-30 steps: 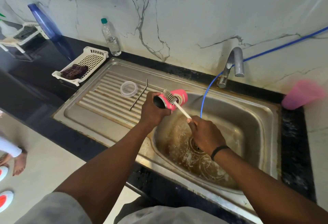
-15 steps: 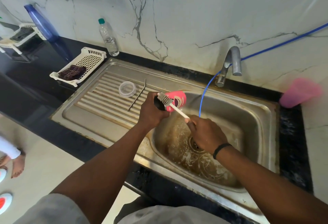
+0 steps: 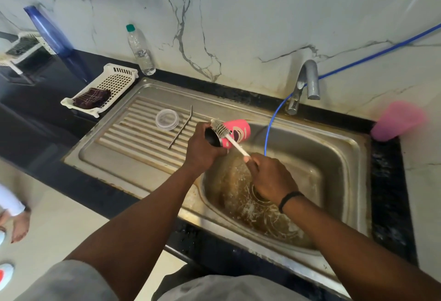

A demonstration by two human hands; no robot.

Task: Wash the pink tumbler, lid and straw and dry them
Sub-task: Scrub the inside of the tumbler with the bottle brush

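Brush [image 3: 220, 128] now nearer tumbler [image 3: 235, 133] mouth

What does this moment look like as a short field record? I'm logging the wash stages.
left hand: left hand grips the pink tumbler near its open mouth, over the sink
right hand: right hand grips the bottle brush handle
brush head: at the tumbler's mouth
lid: lid lies on the drainboard
straw: straw lies beside the lid
tap: tap, no water visible

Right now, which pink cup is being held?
The pink tumbler with the cartoon face, gripped by the left hand over the sink. The plain pink cup sits alone on the counter.
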